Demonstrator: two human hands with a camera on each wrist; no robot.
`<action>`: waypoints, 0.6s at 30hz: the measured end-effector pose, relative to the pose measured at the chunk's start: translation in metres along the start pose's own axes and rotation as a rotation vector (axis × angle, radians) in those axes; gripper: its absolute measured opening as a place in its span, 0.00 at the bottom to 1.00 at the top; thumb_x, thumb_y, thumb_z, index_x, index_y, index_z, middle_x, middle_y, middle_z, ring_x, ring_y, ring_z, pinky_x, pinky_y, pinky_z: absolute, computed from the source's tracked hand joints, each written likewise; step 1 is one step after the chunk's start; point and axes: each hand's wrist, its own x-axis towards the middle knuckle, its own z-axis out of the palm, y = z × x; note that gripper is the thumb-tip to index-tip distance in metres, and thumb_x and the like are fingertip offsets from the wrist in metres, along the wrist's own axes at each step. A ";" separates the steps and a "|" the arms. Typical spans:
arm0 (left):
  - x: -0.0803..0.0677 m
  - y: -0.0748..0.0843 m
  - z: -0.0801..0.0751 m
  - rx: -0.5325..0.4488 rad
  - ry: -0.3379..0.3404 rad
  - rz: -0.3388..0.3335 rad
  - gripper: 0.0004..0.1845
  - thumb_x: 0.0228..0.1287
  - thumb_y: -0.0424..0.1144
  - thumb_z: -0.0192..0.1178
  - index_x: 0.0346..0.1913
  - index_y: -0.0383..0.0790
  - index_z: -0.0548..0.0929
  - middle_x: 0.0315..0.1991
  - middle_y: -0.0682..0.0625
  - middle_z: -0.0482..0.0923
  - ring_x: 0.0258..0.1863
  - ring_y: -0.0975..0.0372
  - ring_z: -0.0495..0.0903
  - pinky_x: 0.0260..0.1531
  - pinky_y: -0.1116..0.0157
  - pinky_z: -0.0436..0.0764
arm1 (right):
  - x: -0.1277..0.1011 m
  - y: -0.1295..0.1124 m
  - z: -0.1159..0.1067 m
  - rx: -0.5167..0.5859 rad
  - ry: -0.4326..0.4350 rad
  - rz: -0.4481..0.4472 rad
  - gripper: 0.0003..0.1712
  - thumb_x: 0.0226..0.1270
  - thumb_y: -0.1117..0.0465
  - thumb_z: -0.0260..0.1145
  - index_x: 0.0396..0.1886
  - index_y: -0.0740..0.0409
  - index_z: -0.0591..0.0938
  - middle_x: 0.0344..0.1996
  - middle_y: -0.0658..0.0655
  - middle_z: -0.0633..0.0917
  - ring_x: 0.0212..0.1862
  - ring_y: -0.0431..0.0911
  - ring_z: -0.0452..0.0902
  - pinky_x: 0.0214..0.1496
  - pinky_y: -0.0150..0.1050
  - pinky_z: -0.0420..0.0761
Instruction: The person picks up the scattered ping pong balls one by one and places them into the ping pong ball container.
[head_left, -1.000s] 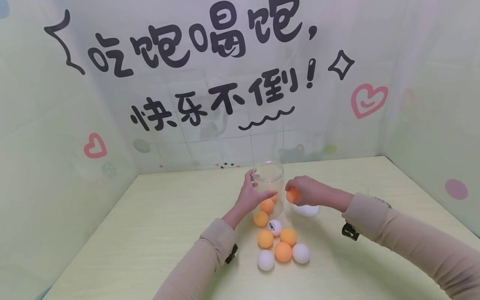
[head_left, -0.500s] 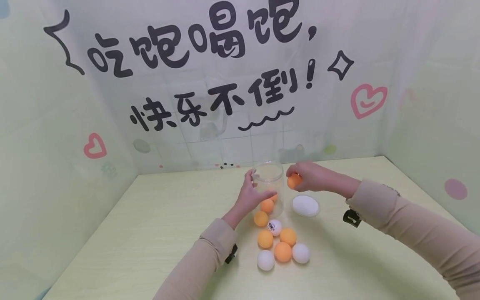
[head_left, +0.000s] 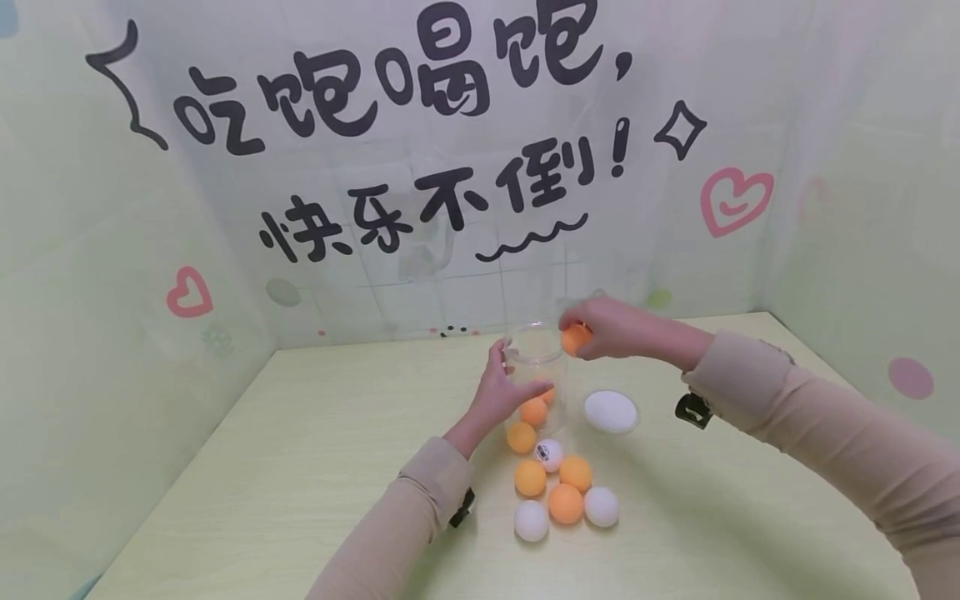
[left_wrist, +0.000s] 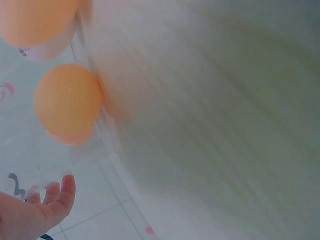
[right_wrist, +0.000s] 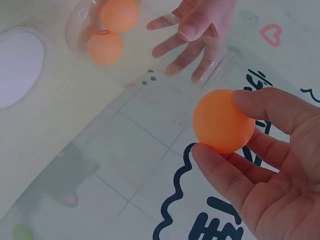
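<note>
A clear jar point(head_left: 551, 371) stands upright near the back of the table. My left hand point(head_left: 498, 393) grips its left side, thumb across the front and fingers behind. Two orange ping-pong balls point(right_wrist: 105, 48) lie at the bottom inside it. Beside the jar's rim, on the right, my right hand point(head_left: 618, 328) pinches another orange ping-pong ball point(right_wrist: 223, 121) between thumb and fingertips. In front of the jar several loose balls lie grouped, among them an orange ball point(head_left: 566, 504), a plain white ball point(head_left: 531, 521) and a white ball with a dark print point(head_left: 548, 455).
A white oval lid point(head_left: 611, 412) lies flat on the pale wooden table point(head_left: 315, 467), right of the jar. Behind the table hangs a light printed curtain point(head_left: 390, 292) with black lettering, and similar sheets close off both sides.
My right hand has lifted the orange ping-pong ball from over the lid up to the jar's rim, moving slightly left at the end. The left hand and jar stay put.
</note>
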 end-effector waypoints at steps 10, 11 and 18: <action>0.000 -0.001 0.000 0.000 0.000 0.008 0.52 0.46 0.48 0.70 0.69 0.45 0.47 0.68 0.41 0.55 0.64 0.47 0.61 0.58 0.50 0.68 | 0.015 -0.013 -0.004 -0.052 -0.009 -0.003 0.17 0.49 0.70 0.62 0.43 0.67 0.81 0.36 0.59 0.83 0.34 0.50 0.72 0.38 0.40 0.73; -0.001 -0.001 -0.001 -0.001 0.000 0.008 0.52 0.47 0.48 0.70 0.69 0.44 0.47 0.68 0.41 0.55 0.64 0.47 0.61 0.57 0.50 0.68 | 0.016 -0.015 -0.004 -0.057 -0.011 0.000 0.18 0.49 0.69 0.62 0.43 0.67 0.81 0.36 0.59 0.83 0.35 0.50 0.73 0.37 0.40 0.73; -0.001 0.000 -0.001 0.003 -0.002 0.008 0.52 0.47 0.46 0.70 0.69 0.44 0.47 0.68 0.41 0.55 0.64 0.47 0.61 0.58 0.49 0.67 | 0.023 -0.021 -0.004 -0.086 -0.049 0.053 0.20 0.49 0.69 0.61 0.47 0.63 0.80 0.38 0.59 0.82 0.37 0.51 0.73 0.36 0.39 0.72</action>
